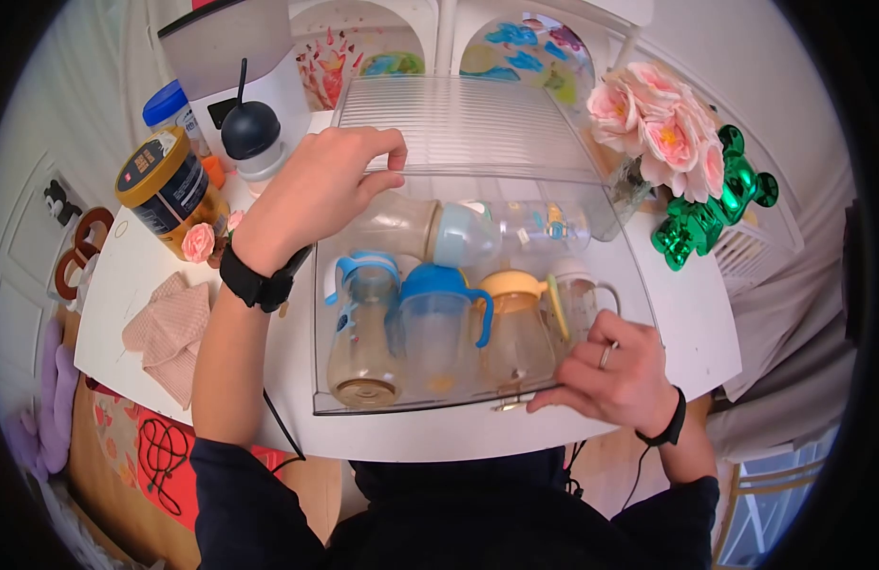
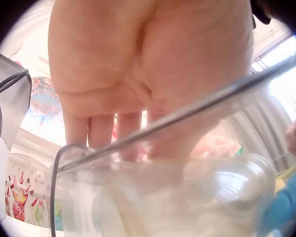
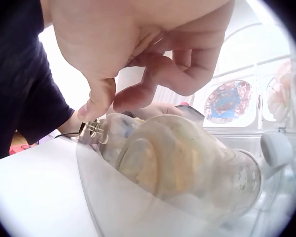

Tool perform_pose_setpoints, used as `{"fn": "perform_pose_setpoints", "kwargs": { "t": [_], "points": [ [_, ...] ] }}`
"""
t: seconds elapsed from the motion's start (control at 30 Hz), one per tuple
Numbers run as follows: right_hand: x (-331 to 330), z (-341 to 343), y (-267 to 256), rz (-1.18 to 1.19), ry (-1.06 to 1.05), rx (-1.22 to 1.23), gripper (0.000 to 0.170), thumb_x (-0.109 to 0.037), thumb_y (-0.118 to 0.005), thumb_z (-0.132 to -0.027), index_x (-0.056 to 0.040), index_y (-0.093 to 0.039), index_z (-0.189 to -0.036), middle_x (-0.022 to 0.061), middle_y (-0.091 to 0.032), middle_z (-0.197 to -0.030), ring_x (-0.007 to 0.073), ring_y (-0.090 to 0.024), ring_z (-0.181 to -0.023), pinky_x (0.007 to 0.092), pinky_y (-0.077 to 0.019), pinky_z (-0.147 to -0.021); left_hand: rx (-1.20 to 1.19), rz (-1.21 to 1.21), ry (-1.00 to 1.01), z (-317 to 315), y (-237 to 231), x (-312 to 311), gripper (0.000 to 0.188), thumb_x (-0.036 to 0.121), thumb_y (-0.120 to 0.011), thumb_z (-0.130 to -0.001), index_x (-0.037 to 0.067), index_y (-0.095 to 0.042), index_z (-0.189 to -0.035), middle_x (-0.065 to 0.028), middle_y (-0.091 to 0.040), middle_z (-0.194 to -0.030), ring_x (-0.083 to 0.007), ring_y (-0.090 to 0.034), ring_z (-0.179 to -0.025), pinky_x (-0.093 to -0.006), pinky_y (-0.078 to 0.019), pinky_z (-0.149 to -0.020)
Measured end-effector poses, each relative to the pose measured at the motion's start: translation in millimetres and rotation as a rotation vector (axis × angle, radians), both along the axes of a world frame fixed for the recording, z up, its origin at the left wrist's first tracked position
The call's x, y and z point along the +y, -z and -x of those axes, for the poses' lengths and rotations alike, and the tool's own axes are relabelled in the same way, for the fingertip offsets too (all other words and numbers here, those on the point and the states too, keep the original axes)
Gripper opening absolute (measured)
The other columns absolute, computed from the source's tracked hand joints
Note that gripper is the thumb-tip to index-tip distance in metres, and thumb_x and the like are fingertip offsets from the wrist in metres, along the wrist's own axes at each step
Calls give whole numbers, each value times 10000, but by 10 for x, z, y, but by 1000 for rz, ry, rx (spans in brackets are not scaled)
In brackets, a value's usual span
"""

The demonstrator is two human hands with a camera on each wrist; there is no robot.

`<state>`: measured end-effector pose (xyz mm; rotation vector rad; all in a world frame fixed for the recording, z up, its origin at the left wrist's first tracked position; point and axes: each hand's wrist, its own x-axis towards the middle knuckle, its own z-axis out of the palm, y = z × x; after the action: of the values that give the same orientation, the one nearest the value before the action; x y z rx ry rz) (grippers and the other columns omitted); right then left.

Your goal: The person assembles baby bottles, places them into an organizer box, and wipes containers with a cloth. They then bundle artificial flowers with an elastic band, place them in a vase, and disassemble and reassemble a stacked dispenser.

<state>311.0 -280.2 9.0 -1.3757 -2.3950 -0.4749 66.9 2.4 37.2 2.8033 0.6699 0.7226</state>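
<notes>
A clear plastic storage box (image 1: 629, 285) holds several baby bottles. In front are a bottle with light blue handles (image 1: 365, 328), a bottle with a blue lid (image 1: 434, 328) and one with a yellow top (image 1: 515, 323); others lie on their sides behind. The ribbed clear lid (image 1: 468, 119) stands raised at the back. My left hand (image 1: 321, 185) hovers over the box's left rear, its fingers bent loosely toward the lid's lower edge. At the front rim, my right hand (image 1: 610, 375) has its thumb at a small metal clasp (image 3: 93, 128), the other fingers bent and holding nothing.
To the left stand a brown and gold tub (image 1: 169, 195), a blue-capped container (image 1: 173, 109), a dark-topped device (image 1: 251, 133) and a pink cloth (image 1: 173, 332). Pink flowers (image 1: 662, 133) and a shiny green bear figure (image 1: 710, 214) stand right of the box on the white table (image 1: 439, 437).
</notes>
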Motion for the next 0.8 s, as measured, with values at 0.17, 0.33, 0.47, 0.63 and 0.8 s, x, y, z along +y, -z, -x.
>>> {"fn": "perform_pose_setpoints", "kwargs": {
  "t": [0.17, 0.33, 0.47, 0.63, 0.8],
  "points": [
    [46, -34, -4, 47, 92, 13, 414, -534, -881, -707, -196, -641, -712, -71, -525, -692, 163, -518, -686, 305, -435, -511, -14, 58, -19, -8, -17, 4, 184, 155, -760, -967, 29, -667, -1062, -169, -742, -955, -381, -714, -888, -430, -550, -772],
    [104, 17, -3, 73, 136, 32, 426, -528, -885, -728, -187, -631, -717, -58, -538, -697, 171, -543, -682, 324, -448, -525, -34, 107, -25, -4, -43, -113, 288, 225, -800, -938, 9, -644, -1048, -171, -701, -898, -375, -687, -853, -418, -545, -783],
    [225, 11, 12, 76, 145, 29, 428, -522, -893, -733, -178, -639, -737, -53, -556, -709, 186, -568, -704, 337, -467, -539, -7, 83, 25, 22, -10, -49, 367, 243, -852, -879, 25, -618, -1059, -147, -664, -920, -371, -650, -876, -426, -532, -826],
    [430, -35, -36, 48, 135, 73, 500, -555, -920, -665, -157, -683, -854, -8, -621, -879, 246, -612, -874, 370, -541, -697, -47, 41, 77, 33, 26, -30, 390, 228, -861, -855, 28, -600, -1065, -145, -672, -968, -395, -643, -925, -437, -521, -854],
    [624, -109, -194, 63, 276, 118, 1080, -596, -1002, -526, -136, -592, -1413, 200, -526, -1465, 457, -475, -1396, 555, -412, -1162, -51, -3, 67, 6, 37, -41, 390, 239, -860, -853, 32, -595, -1049, -150, -669, -964, -409, -639, -938, -443, -521, -854]
  ]
}}
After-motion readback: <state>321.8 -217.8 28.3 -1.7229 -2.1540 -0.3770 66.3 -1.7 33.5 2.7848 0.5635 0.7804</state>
